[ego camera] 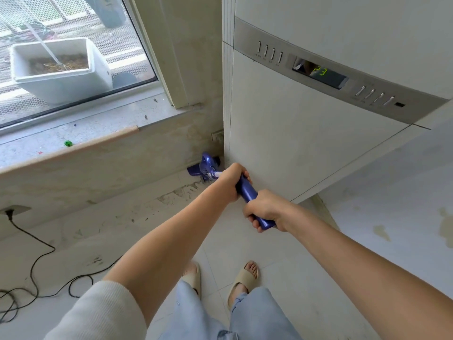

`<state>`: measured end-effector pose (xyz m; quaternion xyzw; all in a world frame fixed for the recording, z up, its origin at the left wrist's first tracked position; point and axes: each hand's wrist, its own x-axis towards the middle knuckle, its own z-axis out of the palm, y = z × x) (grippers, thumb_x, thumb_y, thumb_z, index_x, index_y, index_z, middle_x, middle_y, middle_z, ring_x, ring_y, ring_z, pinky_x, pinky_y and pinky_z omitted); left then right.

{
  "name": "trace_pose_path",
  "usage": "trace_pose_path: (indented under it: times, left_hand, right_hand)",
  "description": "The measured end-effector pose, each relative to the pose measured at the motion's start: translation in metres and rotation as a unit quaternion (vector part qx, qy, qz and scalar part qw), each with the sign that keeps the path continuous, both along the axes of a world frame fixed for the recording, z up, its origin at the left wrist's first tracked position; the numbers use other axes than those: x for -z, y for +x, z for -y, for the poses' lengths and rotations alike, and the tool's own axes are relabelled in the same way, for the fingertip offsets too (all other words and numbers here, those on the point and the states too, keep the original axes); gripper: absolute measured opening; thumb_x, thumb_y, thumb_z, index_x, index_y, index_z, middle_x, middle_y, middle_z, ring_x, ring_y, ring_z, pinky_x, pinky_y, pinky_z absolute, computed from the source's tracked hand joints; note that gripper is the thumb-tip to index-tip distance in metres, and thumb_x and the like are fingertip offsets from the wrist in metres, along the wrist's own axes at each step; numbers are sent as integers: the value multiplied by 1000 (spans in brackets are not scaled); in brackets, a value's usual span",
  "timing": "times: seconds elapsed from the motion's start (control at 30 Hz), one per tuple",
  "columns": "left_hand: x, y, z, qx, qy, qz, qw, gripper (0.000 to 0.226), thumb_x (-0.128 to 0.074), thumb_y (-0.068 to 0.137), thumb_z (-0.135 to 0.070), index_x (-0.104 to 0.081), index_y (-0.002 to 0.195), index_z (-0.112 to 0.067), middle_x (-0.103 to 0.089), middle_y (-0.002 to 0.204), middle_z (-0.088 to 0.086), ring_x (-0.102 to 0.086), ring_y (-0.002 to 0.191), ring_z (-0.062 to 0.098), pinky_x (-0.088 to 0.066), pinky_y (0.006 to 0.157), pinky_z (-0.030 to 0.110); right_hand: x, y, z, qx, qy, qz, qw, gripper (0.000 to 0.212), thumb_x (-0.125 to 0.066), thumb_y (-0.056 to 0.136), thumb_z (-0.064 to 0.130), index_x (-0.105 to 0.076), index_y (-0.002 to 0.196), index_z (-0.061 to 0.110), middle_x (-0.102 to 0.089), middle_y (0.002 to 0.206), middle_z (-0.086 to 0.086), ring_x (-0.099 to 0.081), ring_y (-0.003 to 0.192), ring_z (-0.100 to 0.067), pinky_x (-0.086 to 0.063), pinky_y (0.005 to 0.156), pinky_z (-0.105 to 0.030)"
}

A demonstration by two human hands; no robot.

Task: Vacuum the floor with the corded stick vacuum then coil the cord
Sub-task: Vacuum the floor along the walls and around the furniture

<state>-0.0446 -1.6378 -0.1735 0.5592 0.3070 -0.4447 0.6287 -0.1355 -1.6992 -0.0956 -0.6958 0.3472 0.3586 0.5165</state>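
While both my left hand (231, 179) and right hand (263, 212) grasp the vacuum's blue handle (247, 192), its head (204, 168) sits in the corner beside the cabinet (282, 148); I should sweep slowly, clear of the cord (34, 266)

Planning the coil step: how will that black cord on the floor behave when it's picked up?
The cord is probably floppy: it lies in loose curves and loops on the tiles. It looks thin, so likely light. One end is plugged into the wall socket, so it would likely tug there if pulled. Both the left hand and right hand grip the vacuum handle.
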Motion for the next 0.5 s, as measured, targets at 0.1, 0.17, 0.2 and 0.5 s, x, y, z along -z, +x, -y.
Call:
trace_pose_path:
  times: [0.1,0.17,0.2,0.5]
  left_hand:
    - [4,2,5,10,18,9,1000,64,-43,74,-3,-44,133,-26,-45,43,-1,-45,33,15,-41,43,17]
    - [-5,2,5,23,13,12,1000,17,-42,79,-2,-53,81,-15,-44,41,-1,-44,41,14,-39,47,19]
    - [-6,5,4,25,14,14,999,19,-41,81,-2,-45,66,-12,-43,40,-1,-42,44,14,-38,50,21]
    - [-5,4,-6,24,-22,-5,999,32,-38,86,1,-37,58,-14,-40,42,-3,-38,35,9,-35,46,18]
  right_hand:
    - [5,1,4,-5,0,-1,1000,12,-48,85,-6,-49,78,4,-50,59,-8,-46,45,-14,-42,39,-19]
    - [4,4,5,-9,-4,1,1000,12,-47,85,-6,-49,78,4,-51,60,-9,-47,45,-14,-42,38,-18]
    - [4,7,3,-9,-7,4,1000,13,-47,85,-6,-49,78,4,-51,60,-9,-48,44,-15,-42,37,-18]
    - [6,1,-14,26,-36,26,999,12,-45,82,-5,-51,86,4,-49,58,-7,-45,44,-15,-40,41,-20]
